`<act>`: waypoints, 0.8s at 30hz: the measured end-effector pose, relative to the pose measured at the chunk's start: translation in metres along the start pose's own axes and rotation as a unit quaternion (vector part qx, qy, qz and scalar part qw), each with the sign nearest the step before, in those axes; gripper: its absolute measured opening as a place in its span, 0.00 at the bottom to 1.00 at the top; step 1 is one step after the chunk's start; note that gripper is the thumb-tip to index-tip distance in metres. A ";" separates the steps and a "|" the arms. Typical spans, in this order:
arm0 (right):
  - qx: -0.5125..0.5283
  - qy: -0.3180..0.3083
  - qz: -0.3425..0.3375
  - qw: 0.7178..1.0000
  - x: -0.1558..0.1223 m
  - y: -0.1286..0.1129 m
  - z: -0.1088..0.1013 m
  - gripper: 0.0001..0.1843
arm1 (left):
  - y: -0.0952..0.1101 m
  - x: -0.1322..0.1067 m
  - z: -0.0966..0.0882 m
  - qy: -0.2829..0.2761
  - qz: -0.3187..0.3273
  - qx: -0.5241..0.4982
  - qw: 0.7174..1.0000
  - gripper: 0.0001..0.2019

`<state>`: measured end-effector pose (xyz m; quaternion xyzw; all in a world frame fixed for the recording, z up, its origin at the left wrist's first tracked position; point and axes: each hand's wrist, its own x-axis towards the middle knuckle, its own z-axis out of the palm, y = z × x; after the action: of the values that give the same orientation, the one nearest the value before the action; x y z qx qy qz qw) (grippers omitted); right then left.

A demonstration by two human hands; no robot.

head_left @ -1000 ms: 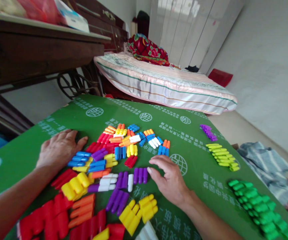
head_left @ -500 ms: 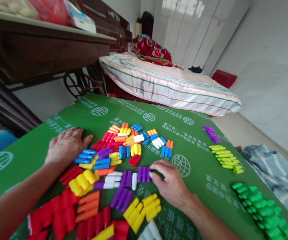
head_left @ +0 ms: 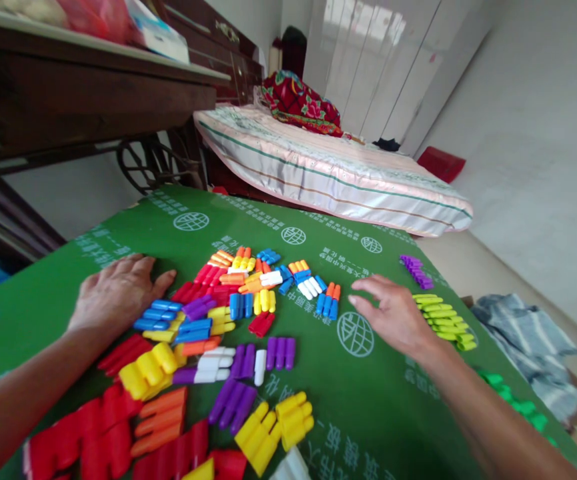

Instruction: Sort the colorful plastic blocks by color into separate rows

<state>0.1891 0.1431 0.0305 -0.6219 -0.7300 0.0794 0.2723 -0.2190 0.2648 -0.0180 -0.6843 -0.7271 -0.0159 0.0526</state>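
My left hand [head_left: 118, 290] lies flat on the green board, fingers stretched out, beside blue three-pronged plastic pieces [head_left: 158, 315]. My right hand [head_left: 393, 313] hovers over the board with thumb and fingers apart and nothing visible between them. Closest to its fingertips is an orange-and-blue piece [head_left: 328, 301]. Between my hands spreads a mixed heap of these toy pieces, including a purple one [head_left: 281, 353], a small red one [head_left: 262, 324] and a yellow pair [head_left: 145, 370]. Nearer to me lie red pieces [head_left: 101, 427], an orange piece [head_left: 161, 420] and more yellow pieces [head_left: 258, 437].
Along the board's right side run rows of purple pieces [head_left: 417, 271], lime pieces [head_left: 445, 320] and green pieces [head_left: 515, 403], the green partly behind my right forearm. A bed [head_left: 328, 177] stands beyond the board [head_left: 248, 213]. A dark wooden table [head_left: 88, 97] rises at the left.
My right hand has moved right and away from the purple piece, which stays on the board. My left hand keeps its place on the board. The view has shifted slightly.
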 end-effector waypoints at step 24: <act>-0.155 0.054 0.372 0.914 0.067 0.225 -0.051 0.28 | 0.000 0.005 0.004 -0.002 -0.017 0.020 1.000 0.37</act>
<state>0.4036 0.2438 -0.0085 -0.8860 -0.4333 0.0273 0.1626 -0.2195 0.2698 -0.0216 -0.6710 -0.7387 -0.0010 0.0640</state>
